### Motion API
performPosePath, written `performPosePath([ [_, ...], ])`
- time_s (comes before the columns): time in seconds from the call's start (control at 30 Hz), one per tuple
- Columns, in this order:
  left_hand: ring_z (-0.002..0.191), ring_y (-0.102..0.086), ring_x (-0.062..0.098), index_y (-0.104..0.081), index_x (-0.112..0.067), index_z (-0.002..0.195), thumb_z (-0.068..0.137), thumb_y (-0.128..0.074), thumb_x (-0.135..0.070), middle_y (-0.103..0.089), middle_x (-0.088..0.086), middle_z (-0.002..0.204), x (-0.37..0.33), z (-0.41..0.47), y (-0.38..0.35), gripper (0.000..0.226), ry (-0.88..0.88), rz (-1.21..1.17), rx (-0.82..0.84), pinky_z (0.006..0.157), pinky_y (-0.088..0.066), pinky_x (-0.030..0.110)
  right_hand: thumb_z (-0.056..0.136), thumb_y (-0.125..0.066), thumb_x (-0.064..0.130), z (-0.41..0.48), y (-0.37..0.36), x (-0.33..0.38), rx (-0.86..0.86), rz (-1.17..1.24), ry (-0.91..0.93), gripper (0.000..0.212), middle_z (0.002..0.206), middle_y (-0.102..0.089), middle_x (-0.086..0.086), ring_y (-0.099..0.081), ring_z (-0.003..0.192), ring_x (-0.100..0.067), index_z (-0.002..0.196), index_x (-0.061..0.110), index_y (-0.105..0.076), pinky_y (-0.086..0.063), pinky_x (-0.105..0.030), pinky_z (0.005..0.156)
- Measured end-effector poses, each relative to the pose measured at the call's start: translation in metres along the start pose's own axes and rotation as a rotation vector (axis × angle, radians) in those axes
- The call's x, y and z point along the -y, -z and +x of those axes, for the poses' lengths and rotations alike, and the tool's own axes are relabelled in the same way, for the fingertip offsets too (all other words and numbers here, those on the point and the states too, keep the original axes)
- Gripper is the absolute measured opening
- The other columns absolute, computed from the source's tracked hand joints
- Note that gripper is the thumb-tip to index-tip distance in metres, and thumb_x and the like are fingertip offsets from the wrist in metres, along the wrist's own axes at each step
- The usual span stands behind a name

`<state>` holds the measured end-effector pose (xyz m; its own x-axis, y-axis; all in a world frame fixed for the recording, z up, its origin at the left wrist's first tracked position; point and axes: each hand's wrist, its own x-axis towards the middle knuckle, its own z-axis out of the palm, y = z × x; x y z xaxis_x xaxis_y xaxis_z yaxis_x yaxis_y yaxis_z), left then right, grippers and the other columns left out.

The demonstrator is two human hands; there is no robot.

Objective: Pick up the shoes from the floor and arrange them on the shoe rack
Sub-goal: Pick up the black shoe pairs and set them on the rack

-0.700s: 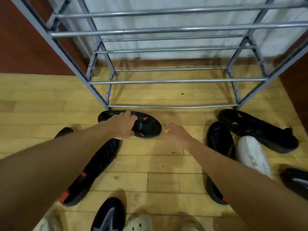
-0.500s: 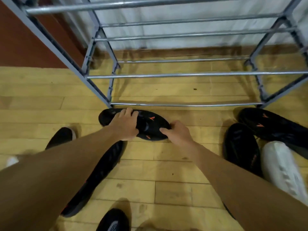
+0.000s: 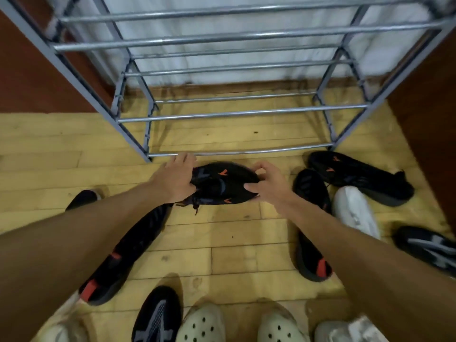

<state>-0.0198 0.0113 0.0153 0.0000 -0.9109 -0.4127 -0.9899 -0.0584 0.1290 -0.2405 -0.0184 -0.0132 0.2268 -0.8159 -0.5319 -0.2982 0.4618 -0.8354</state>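
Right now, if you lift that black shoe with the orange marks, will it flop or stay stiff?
Probably a bit bendy: the black shoe looks like soft fabric. It seems light, since the right hand only pinches its tip while the left hand grips the other end. Its loose lace will likely dangle.

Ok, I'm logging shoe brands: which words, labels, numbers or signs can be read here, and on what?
No readable text anywhere.
The black shoe held by the left hand and right hand shows only orange arrow-like marks, no letters.
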Motion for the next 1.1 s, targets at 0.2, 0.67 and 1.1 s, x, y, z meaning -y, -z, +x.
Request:
performPosePath([
  [0.2,0.114,-0.05,0.026,-0.041,-0.011,0.135,0.085,-0.06,-0.021,-0.046,0.011,0.132,-0.045,-0.056,0.063,0.055,-0.079,-0.086,0.213,0.093,-0.046,0.035,0.089,-0.062,0.003,-0.089,0.074,0.036,-0.02,0.025,0.127,0.021,0.099,-0.066,-0.011,-0.068,0.089,-0.027,0.094,0.022,-0.056,-0.062,-0.042,0.068],
  [0.67,0.109,-0.059,0.027,-0.062,-0.006,0.123,0.081,-0.07,-0.023,-0.066,0.011,0.117,-0.143,-0.132,0.114,0.047,-0.127,-0.192,0.083,0.078,-0.042,0.026,0.091,-0.061,0.018,-0.18,0.145,0.077,-0.384,0.415,0.129,0.027,0.113,-0.061,-0.014,-0.065,0.099,-0.028,0.114,0.011,-0.048,-0.057,-0.043,0.087],
  [1.1,0.104,-0.062,0.025,-0.066,-0.015,0.117,0.075,-0.076,-0.024,-0.068,0.006,0.111,-0.21,-0.015,0.027,0.044,-0.116,-0.397,0.192,0.087,-0.048,0.032,0.082,-0.061,0.029,-0.088,0.227,-0.086,-0.582,0.033,-0.315,0.058,0.11,-0.053,-0.011,-0.053,0.096,-0.026,0.13,0.002,-0.044,-0.05,-0.048,0.092],
])
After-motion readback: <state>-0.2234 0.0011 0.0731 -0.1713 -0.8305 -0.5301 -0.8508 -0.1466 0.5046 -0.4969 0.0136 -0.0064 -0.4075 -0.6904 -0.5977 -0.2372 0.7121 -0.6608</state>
